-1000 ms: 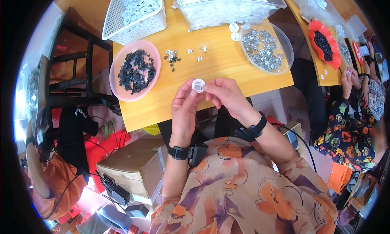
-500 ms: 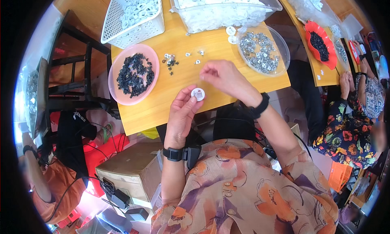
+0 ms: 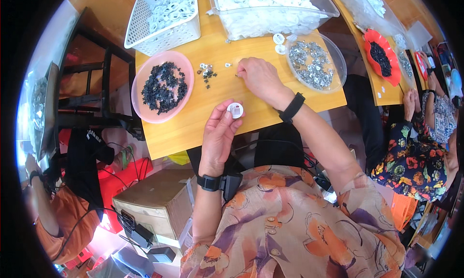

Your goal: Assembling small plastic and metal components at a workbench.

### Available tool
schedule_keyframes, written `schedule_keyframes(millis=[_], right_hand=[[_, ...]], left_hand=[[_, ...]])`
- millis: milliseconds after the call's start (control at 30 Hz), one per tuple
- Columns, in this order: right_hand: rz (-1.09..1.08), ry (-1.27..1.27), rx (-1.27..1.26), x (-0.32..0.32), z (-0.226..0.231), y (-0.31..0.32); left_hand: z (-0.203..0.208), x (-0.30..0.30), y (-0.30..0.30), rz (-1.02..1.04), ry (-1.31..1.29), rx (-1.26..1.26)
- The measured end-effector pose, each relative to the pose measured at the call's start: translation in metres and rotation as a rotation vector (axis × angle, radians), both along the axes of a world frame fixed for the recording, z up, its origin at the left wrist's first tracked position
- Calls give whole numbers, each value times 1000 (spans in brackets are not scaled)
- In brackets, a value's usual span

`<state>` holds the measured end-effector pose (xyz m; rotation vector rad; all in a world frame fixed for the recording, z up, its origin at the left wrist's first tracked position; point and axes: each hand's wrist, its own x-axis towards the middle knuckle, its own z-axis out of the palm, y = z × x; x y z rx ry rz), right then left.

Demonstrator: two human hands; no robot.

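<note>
My left hand point(image 3: 220, 130) pinches a small round white plastic piece point(image 3: 235, 111) with a rectangular recess between thumb and fingers, just above the table's near edge. Farther out, my right hand point(image 3: 263, 80) is lowered to the tabletop, its thumb and fingertips pressed together; what they grip is too small to make out. A small silvery metal piece point(image 3: 228, 65) lies just left of those fingertips. Beyond it sits a little group of dark and silvery parts point(image 3: 207, 74). Flanking my hands are a pink dish point(image 3: 137, 101) of black parts and a clear round tray point(image 3: 342, 80) of metal parts.
On the table's far side stand a white perforated basket point(image 3: 164, 39) of pale rings and a clear bin point(image 3: 275, 24) heaped with white pieces. Two white discs point(image 3: 279, 43) lie beside the clear tray. Another person's hand point(image 3: 410, 101) rests at the neighbouring table, near a red dish point(image 3: 395, 68).
My right hand has moved away from the white piece, out to the small metal parts on the table, covering some of them. My left hand holds nearly still.
</note>
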<state>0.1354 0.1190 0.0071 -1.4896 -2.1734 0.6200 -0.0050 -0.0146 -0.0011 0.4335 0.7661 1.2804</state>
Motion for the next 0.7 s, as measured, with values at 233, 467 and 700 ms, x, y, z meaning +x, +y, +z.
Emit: schedule_keyframes(millis=[233,467,700], right_hand=[[129,669,-691,15,30,-27],[159,729,-886,22,25,-47],[116,784,-536,13,9,-58]], left_hand=[[1,8,0,160,149,-34],[3,20,5,232,269,-52],[5,25,5,268,281,-38]])
